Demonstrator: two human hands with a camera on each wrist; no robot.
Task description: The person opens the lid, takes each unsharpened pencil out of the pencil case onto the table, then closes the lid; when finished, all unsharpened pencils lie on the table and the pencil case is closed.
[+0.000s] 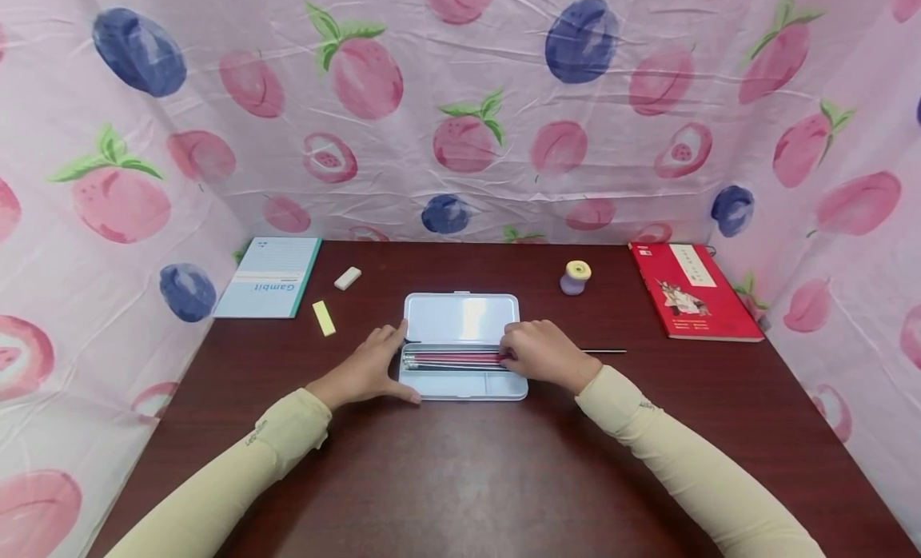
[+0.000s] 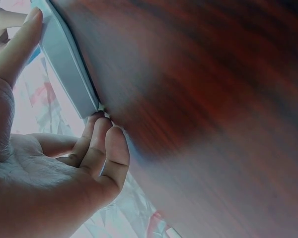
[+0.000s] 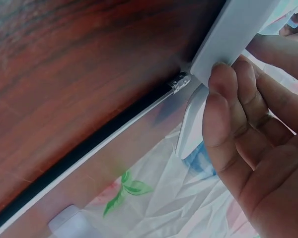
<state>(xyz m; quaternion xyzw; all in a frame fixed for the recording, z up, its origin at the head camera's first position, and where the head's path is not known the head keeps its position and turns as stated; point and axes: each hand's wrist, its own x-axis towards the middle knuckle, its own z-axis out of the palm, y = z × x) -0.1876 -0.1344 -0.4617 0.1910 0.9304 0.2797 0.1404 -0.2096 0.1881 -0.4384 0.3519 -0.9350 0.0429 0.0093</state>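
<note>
- Far left of the left hand (image 1: 362, 368) lies a light-blue notebook (image 1: 261, 280); nearer that hand, beyond its wrist, lie a yellow strip (image 1: 324, 318) and a white eraser (image 1: 348, 278);
- At the left end of the pencil case (image 1: 446, 388), the left hand stands spread, unclenched, touching it with thumb and fingers;
- Between both hands, the case rests open on the table (image 1: 460, 470), lid (image 1: 439, 318) back; pencils (image 1: 449, 360) fill its far compartment;
- Over its right end, the right hand (image 1: 550, 354) curls its fingers; whether they pinch pencils or case, I cannot tell;
- Just right of that hand lies a dark pencil (image 1: 606, 351); beyond, a yellow-and-purple object (image 1: 576, 278); farthest right, a red book (image 1: 694, 294).
</note>
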